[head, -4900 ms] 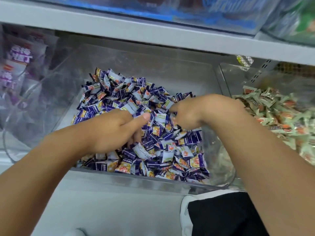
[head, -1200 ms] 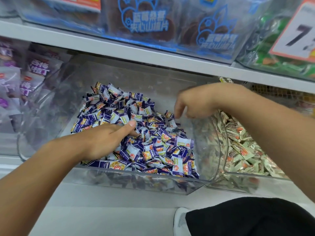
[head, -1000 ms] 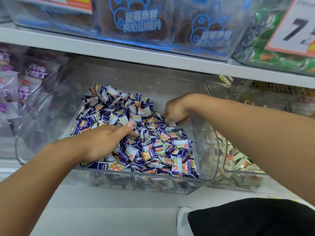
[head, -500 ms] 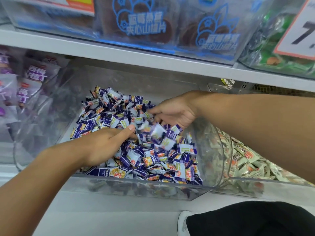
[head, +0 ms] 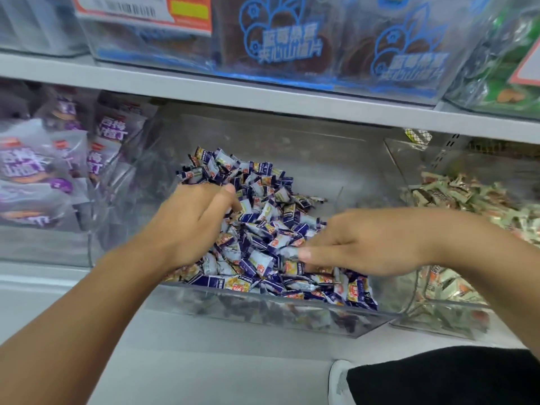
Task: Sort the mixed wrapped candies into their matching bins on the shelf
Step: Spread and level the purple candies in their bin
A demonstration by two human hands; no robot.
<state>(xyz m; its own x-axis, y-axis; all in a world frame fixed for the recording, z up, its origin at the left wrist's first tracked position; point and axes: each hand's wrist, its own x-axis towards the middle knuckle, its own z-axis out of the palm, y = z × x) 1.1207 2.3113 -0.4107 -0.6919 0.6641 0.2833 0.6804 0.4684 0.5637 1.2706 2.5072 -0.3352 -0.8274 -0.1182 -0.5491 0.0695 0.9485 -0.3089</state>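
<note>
A clear plastic bin [head: 292, 314] on the shelf holds a heap of purple-and-white wrapped candies [head: 257, 197]. My left hand [head: 190, 223] lies on the left side of the heap with its fingers dug into the candies. My right hand [head: 362, 244] rests palm down on the right front of the heap, fingers stretched to the left and spread over the wrappers. Whether either hand grips a candy is hidden under the fingers. To the right, a second clear bin [head: 438, 325] holds green-and-orange wrapped candies [head: 467, 197].
Purple snack bags [head: 43, 171] fill the bin to the left. A white shelf board [head: 263, 95] runs overhead, carrying bins of blue-printed packs [head: 292, 45] and green packs [head: 508, 68]. A black shoe with a white edge [head: 438, 378] shows at bottom right.
My right hand has come from the back of the heap down to its right front and flattened out. My left hand has shifted a little further into the pile. The camera has moved slightly.
</note>
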